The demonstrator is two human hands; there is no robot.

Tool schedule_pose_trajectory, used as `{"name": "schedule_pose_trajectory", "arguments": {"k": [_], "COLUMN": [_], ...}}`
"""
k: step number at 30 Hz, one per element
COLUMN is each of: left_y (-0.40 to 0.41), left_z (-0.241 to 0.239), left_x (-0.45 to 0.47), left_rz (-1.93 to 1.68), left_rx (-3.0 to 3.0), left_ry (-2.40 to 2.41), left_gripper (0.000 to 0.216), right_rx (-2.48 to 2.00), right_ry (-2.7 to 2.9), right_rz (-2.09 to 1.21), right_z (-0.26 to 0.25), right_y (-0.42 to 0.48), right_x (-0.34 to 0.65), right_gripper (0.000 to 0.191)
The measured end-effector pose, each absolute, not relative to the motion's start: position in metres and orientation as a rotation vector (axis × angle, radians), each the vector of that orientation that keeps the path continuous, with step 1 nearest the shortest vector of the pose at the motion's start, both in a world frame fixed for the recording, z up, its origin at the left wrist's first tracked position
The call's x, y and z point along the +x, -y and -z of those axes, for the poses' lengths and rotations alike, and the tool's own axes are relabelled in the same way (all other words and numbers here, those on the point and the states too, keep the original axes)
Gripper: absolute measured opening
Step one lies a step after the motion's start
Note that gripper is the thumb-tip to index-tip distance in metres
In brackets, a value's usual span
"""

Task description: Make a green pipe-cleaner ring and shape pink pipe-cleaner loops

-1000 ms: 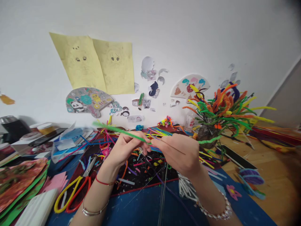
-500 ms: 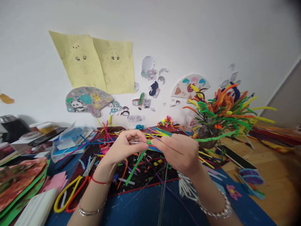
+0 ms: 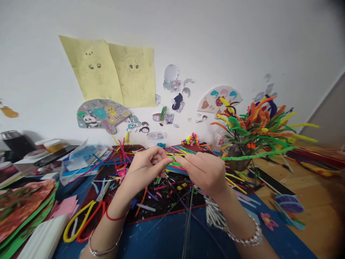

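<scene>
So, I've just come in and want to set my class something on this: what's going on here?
A person is working on a fuzzy green pipe cleaner. The right hand pinches it, and its long end sticks out to the right. The left hand's fingertips are close by; their exact grip is hard to tell. Scissors lie beside the left forearm, and colourful scraps litter the dark mat.

Head view, forward-down over 2 hands
</scene>
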State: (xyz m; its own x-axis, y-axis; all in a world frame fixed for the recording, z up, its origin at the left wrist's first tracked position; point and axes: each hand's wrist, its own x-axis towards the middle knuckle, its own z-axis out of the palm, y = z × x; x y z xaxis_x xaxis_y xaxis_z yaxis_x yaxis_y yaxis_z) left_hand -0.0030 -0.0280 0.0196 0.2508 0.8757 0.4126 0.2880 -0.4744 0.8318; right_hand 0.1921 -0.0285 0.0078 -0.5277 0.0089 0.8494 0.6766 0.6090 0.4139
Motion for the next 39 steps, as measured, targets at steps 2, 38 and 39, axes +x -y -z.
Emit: {"name": "schedule_pose_trajectory", "arguments": {"k": [2, 38, 39], "left_y": [0.028, 0.02, 0.021], "left_z": [-0.021, -0.019, -0.02], "left_x": [-0.003, -0.001, -0.002], "left_rz": [-1.163, -1.323, -1.332], "left_rx": [1.876, 1.565, 1.55], "left_ry": [-1.031, -0.915, -0.899], "left_gripper": [0.021, 0.018, 0.019], "right_rx": [-0.549, -0.51, -0.511], "right_ry": [1.959, 1.944, 1.937], "right_rz": [0.962, 0.936, 0.928], "right_z": [-0.006, -0.002, -0.003], "right_y": [0.028, 0.024, 0.024], "right_x": [0.192, 0.187, 0.187], "right_gripper": [0.018, 0.017, 0.017]}}
